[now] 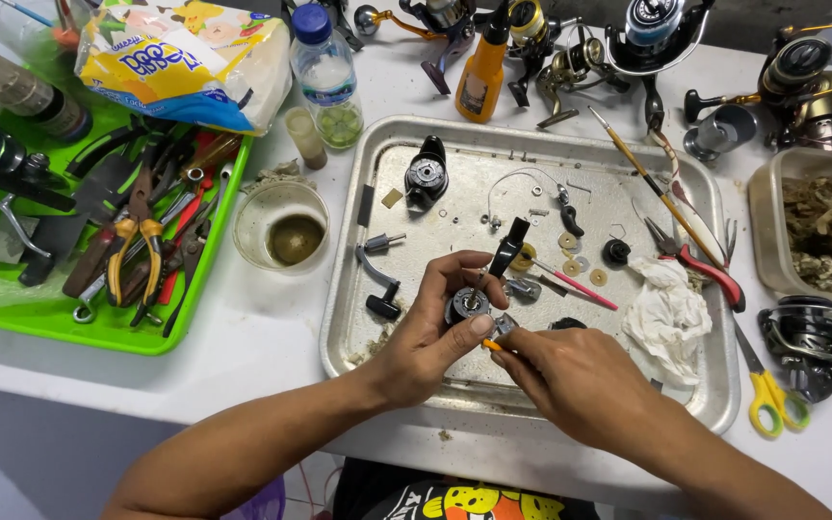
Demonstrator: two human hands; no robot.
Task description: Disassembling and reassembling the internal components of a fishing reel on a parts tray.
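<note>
Centre of the frame: metal tray [358, 318] holding a black reel body [427, 171], crank handle [378, 279], washers, a wire bail and a crumpled white cloth [668, 313]. Left: green tray [98, 332] packed with pliers and hand tools. Right edge: clear tub [772, 241] of brown fibrous matter. Left of centre: cup [281, 223] with dark residue. Lower centre: left hand [426, 332] gripping a small reel part [467, 304]; right hand [570, 376] pinching an orange-tipped tool [489, 344] against it. Risk, judged: a slip could drop the part among the loose washers.
</note>
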